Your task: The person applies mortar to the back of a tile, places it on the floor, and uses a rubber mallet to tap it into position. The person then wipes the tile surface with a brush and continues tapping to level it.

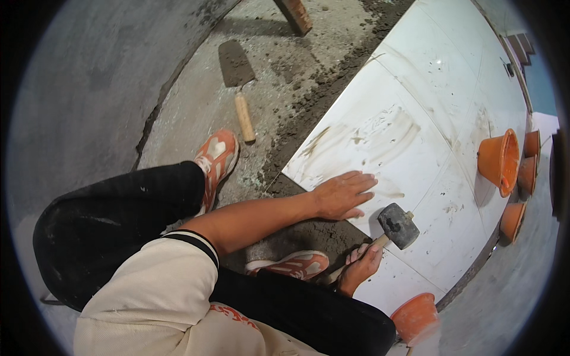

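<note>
My left hand (344, 196) rests flat, fingers apart, near the corner of a white, mud-smeared floor tile (350, 139) beside a band of grey-brown mortar (320, 83). Below it, my right hand (362, 270) grips the wooden handle of a rubber mallet (398, 225), whose dark grey head is over the tiles just right of my left hand. A trowel (236, 64) with a wooden handle and mortar on its blade lies on the rough concrete floor, up and left of my hands.
Orange buckets (493, 161) stand along the right, another (412, 315) at lower right. A piece of wood (294, 15) is at the top. A grey wall (89, 101) runs along the left. My bent legs and shoes (217, 160) are below and left of the tiles.
</note>
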`<state>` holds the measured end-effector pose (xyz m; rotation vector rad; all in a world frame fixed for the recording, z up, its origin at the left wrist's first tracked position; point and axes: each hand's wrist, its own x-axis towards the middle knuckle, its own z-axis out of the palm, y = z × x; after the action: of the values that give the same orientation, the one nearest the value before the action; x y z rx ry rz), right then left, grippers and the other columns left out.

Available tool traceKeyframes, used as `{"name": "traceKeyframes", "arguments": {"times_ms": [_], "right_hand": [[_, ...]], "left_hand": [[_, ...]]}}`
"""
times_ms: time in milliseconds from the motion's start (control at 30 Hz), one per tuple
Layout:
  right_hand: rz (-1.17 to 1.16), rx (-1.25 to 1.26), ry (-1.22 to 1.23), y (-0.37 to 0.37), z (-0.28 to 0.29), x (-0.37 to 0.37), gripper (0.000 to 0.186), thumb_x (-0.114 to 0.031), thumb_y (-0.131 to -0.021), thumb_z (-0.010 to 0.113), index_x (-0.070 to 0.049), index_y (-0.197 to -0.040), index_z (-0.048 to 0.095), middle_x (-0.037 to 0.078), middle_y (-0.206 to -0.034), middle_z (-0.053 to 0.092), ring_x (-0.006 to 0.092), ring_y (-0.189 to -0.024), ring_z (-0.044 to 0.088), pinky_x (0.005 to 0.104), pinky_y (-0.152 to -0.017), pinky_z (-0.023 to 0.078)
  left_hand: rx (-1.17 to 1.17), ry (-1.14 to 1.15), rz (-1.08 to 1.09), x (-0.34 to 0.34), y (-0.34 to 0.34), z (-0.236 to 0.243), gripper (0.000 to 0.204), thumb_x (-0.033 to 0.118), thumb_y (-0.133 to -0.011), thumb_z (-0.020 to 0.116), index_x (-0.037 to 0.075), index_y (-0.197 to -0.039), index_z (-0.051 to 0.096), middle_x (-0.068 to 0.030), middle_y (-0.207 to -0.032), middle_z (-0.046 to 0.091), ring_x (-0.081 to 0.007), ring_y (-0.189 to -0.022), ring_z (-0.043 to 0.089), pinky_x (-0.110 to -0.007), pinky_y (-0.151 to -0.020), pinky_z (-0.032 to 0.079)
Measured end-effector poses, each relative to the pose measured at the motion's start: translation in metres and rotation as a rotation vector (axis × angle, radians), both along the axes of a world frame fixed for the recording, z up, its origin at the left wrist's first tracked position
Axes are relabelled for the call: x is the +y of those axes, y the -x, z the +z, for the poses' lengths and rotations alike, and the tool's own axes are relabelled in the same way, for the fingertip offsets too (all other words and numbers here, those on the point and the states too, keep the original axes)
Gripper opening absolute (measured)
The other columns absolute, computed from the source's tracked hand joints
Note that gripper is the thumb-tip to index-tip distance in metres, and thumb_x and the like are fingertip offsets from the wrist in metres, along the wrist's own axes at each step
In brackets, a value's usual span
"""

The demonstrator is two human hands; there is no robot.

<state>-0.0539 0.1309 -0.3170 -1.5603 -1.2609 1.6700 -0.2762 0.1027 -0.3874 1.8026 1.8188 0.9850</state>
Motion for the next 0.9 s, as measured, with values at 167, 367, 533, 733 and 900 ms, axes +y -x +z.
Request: {"name": "traceKeyframes", "arguments": {"times_ms": [167, 367, 533, 733, 900], "right_hand": [[0.007, -0.101, 0.015, -0.003, 0.001, 0.016, 0.022, -0.029, -0.114, 0.05, -0.007, -0.111, 0.049, 0.0, -0.081, 0.048, 0.0084, -0.058, 0.045, 0.0252, -0.049, 0.036], [0.188, -0.661, -0.144, 0.005, 0.013, 0.026, 0.039, -0.035, -0.108, 0.058, 0.001, -0.121, 0.058, 0.007, -0.088, 0.06, 0.0163, -0.071, 0.056, 0.0307, -0.062, 0.046], [0.178, -0.717, -0.144, -0.026, 0.003, 0.026, 0.046, -0.038, -0.106, 0.062, 0.005, -0.124, 0.062, 0.01, -0.094, 0.064, 0.0199, -0.085, 0.058, 0.0363, -0.078, 0.049], [0.123, -0.64, -0.104, -0.023, 0.002, 0.021, 0.041, -0.033, -0.106, 0.064, 0.005, -0.121, 0.063, 0.009, -0.101, 0.062, 0.019, -0.094, 0.055, 0.034, -0.084, 0.046], [0.101, -0.624, -0.104, -0.003, 0.008, 0.02, 0.034, -0.027, -0.107, 0.062, 0.004, -0.119, 0.063, 0.006, -0.097, 0.061, 0.0164, -0.091, 0.053, 0.0322, -0.081, 0.045]], "left_hand": [[0.148, 0.045, 0.112, 0.061, 0.055, 0.009, 0.054, 0.036, -0.098, 0.069, 0.002, -0.139, 0.06, -0.0218, -0.16, 0.045, -0.0347, -0.155, 0.035, -0.049, -0.129, 0.026], [0.263, 0.086, 0.295, 0.139, 0.124, 0.004, 0.06, 0.043, -0.103, 0.061, 0.001, -0.145, 0.057, -0.0218, -0.162, 0.043, -0.0336, -0.158, 0.03, -0.05, -0.131, 0.02], [0.215, 0.142, 0.359, 0.178, 0.158, 0.006, 0.065, 0.046, -0.105, 0.057, 0.002, -0.151, 0.053, -0.0196, -0.164, 0.042, -0.0313, -0.159, 0.027, -0.055, -0.131, 0.014], [0.131, 0.048, 0.413, 0.172, 0.174, 0.007, 0.071, 0.048, -0.099, 0.065, 0.001, -0.151, 0.053, -0.0179, -0.159, 0.051, -0.0287, -0.155, 0.037, -0.062, -0.129, 0.015], [0.04, -0.04, 0.492, 0.165, 0.197, 0.012, 0.075, 0.042, -0.092, 0.076, -0.002, -0.149, 0.054, -0.0172, -0.149, 0.061, -0.0308, -0.147, 0.05, -0.064, -0.127, 0.019]]}}
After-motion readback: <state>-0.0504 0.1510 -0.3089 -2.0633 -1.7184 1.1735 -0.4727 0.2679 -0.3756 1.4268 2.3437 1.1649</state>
